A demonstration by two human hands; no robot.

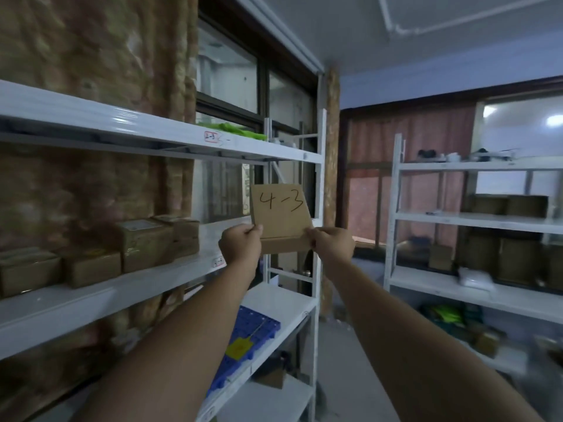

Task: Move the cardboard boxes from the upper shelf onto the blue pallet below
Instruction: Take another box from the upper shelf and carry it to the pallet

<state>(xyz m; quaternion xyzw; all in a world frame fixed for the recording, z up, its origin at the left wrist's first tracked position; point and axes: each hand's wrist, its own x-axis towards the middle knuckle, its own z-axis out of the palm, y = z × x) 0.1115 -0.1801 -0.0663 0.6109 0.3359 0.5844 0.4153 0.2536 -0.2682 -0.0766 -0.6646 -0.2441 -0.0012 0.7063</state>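
Both my hands hold up a flat cardboard box (281, 219) marked "4-3" in the air near the right end of the white shelving. My left hand (240, 243) pinches its lower left edge, and my right hand (330, 243) pinches its lower right edge. Several brown cardboard boxes (146, 243) stand in a row on the upper shelf (91, 303) to the left. The blue pallet (253, 327) lies on the shelf below, partly hidden by my left forearm, with a yellow tag on it.
A higher shelf board (152, 132) carries a green item at its far end. A second white rack (475, 220) with boxes and clutter stands at the right. Windows and curtains are behind. Concrete floor lies between the two racks.
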